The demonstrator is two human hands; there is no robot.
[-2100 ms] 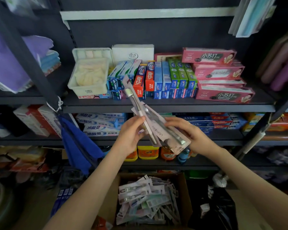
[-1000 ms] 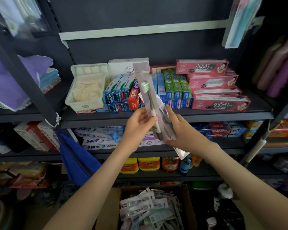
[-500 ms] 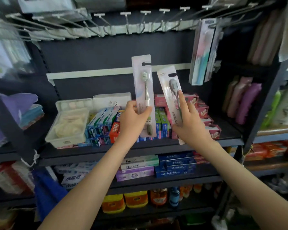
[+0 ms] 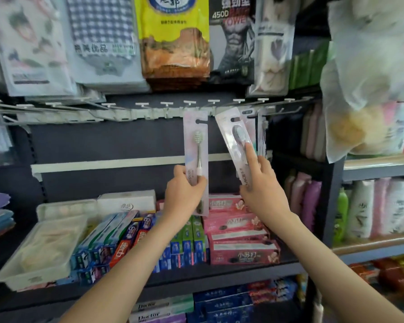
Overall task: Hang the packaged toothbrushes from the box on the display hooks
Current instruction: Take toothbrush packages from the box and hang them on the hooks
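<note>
A: Starting at the left fingers (image 4: 200, 184)?
B: Curled tight round the lower part of a pack (image 4: 195, 145), thumb on its left edge. Held upright in the left hand (image 4: 184, 197). Pale card, green-white brush head showing through, hang-hole near the top.
A: Hung yet?
B: Cannot tell. Top edge raised to the row of hooks (image 4: 166, 104), level with the white rail (image 4: 138, 113).
A: And the right fingers (image 4: 250, 151)?
B: Clamped on a second pack (image 4: 233, 136). Index laid straight up its face, the others curled round the lower end in the right hand (image 4: 264, 192). Tilted, top leaning left, dark brush head inside. Top end also up at the hooks; on one or not, impossible to say.
A: Apart from each other?
B: Yes, side by side, with a gap of dark back panel (image 4: 103, 141) between.
A: Further out?
B: Just right of the second pack, hung packs (image 4: 262, 131) dangling edge-on from the hooks. Above the hooks, large bags (image 4: 173, 43) hanging in a row: checked, yellow, black. Below the hands, a shelf (image 4: 219, 276) with toothpaste boxes (image 4: 131, 234) standing in blue, red and green, pink boxes (image 4: 240, 231) stacked flat to their right, a white tub (image 4: 44, 243) at the left end. Far right, on another rack, bottles (image 4: 362, 210) in pink, white and green.
</note>
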